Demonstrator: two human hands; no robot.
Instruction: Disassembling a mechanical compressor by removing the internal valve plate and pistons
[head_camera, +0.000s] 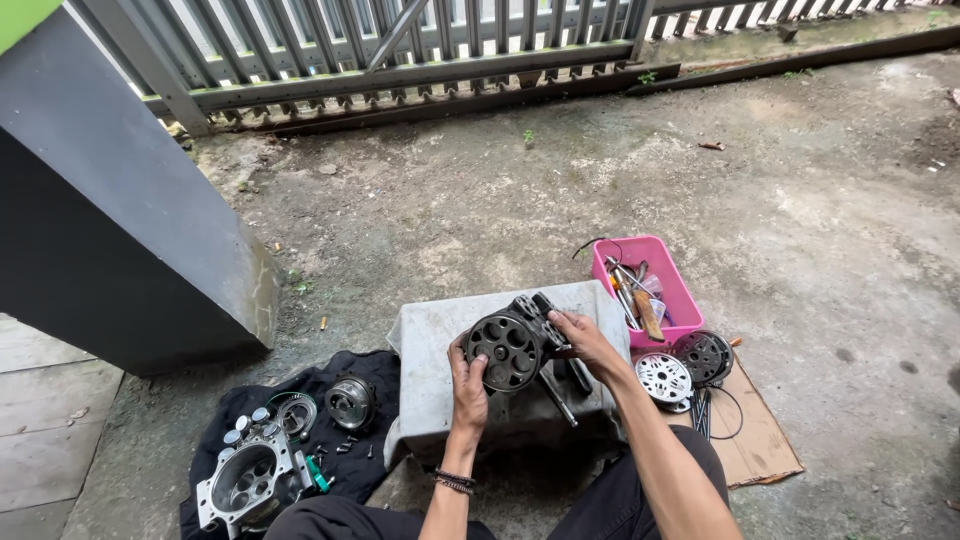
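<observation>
Step in hand: you hold the round black part (505, 350), a disc with a ring of holes and a body behind it, just above the grey table (425, 345); by the look of it you are turning it over to inspect or fit it.
Left hand (467, 385): closed around the part's lower left rim, thumb on the face.
Right hand (585, 340): gripping the body at the part's upper right, fingers wrapped over it.
Where the part is: between both hands, over the middle of the table, its holed face tilted toward you.
Under it: a rod-like tool (556, 397) lies slanting on the table, near the right forearm.
Next move calls for: a steady two-hand grip, I judge, since the part looks heavy and greasy; set it flat on the table before you free either hand.
Round parts: four besides yours; a white disc (663, 379) and a dark disc (703, 356) on the cardboard (765, 440), a ring (294, 413) and a hub (350, 401) on the black cloth (330, 470).
Housings: one, silver, with bores (248, 482), on the cloth.
Bins: one pink bin (668, 290) of tools, just beside the table.
Small bolts: several on the cloth, too small to count.
</observation>
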